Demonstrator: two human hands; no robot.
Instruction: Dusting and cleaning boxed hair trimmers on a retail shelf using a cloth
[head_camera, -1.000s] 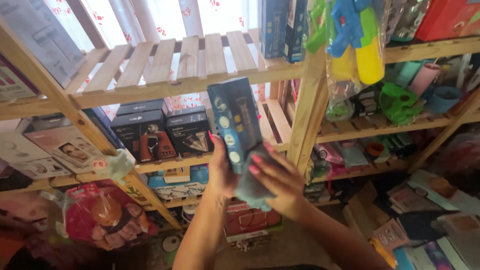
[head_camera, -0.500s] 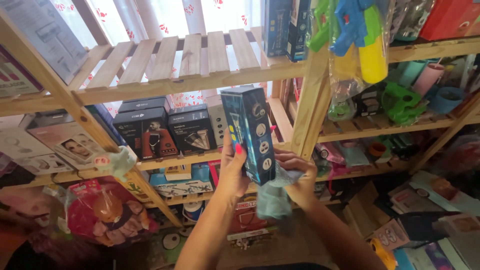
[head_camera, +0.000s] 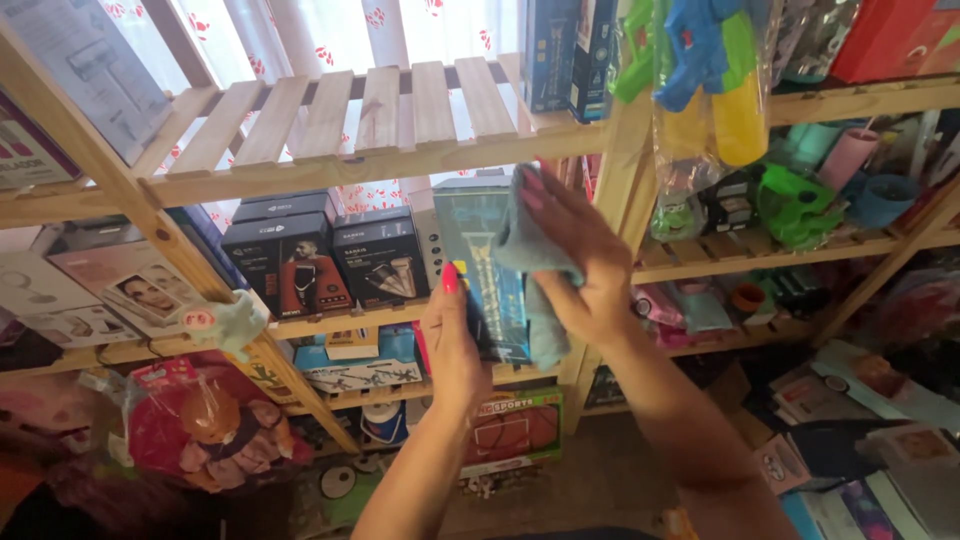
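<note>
From my seat the wooden shelf rack (head_camera: 380, 150) fills the frame, black boxes (head_camera: 330, 255) stacked at centre left. At frame centre I hold a tall teal box (head_camera: 480, 260) upright, long axis vertical, in front of the middle shelf. My left hand (head_camera: 455, 345) grips its lower left edge from below, fingers clasped around it. My right hand (head_camera: 575, 255) lies to the box's right, pressing a grey-blue cloth (head_camera: 530, 270) flat against its front face, fingers spread over the cloth.
</note>
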